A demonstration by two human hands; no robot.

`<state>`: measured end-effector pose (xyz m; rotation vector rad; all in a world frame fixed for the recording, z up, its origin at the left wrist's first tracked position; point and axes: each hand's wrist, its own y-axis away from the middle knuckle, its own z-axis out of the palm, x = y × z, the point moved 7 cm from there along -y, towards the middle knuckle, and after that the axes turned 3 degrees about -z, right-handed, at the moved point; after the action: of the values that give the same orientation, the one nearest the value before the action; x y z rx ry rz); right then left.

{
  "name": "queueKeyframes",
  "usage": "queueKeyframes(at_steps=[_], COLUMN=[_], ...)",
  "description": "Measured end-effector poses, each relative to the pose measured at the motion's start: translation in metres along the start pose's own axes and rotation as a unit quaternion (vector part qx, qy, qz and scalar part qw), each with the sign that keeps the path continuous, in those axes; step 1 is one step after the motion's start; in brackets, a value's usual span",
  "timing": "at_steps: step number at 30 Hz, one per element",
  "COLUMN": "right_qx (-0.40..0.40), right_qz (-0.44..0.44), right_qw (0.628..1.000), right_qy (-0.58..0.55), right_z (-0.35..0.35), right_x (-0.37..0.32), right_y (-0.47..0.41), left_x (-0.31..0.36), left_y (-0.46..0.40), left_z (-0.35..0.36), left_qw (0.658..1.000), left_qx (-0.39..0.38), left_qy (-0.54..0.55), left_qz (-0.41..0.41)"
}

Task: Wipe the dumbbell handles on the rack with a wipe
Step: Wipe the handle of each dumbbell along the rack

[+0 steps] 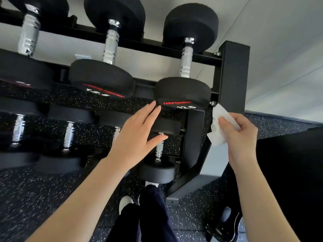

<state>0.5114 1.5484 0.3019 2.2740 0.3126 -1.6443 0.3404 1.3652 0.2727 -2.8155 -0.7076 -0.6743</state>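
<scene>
A black rack point(234, 75) holds black dumbbells with silver handles on two tiers. The rightmost upper dumbbell point(183, 91) has its handle point(186, 62) bare. My left hand point(136, 137) is open with fingers spread; its fingertips reach the front head of that dumbbell, and it covers part of the lower tier. My right hand point(241, 137) pinches a crumpled white wipe point(218, 126) just right of the same dumbbell head, beside the rack's upright. On the lower tier a small dumbbell handle point(160, 149) shows under my left thumb.
More dumbbells fill the upper tier point(110, 44) and the lower tier point(69, 135) to the left. Black speckled rubber floor point(35, 198) lies below. My legs and white shoes point(125, 203) stand near the rack's foot point(183, 189). A grey wall point(279, 49) is behind.
</scene>
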Motion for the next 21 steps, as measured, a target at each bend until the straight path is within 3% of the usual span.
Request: queueKeyframes(at_steps=[11, 16, 21], right_qx=[-0.051, -0.082, -0.140], right_qz=[0.076, 0.066, 0.012], right_qw=[0.990, 0.975, 0.956], right_qy=[0.111, 0.193, 0.258], right_z=[0.039, 0.058, 0.078], right_x=[0.135, 0.206, 0.253], right_y=[0.061, 0.045, 0.022], left_x=[-0.045, -0.049, -0.058], left_y=[0.099, 0.114, 0.117], left_z=[0.168, 0.235, 0.280], left_qw=[0.967, 0.956, 0.960], left_qx=[-0.231, -0.252, -0.209], left_qy=[-0.079, -0.125, -0.151], left_qz=[-0.071, -0.083, -0.108])
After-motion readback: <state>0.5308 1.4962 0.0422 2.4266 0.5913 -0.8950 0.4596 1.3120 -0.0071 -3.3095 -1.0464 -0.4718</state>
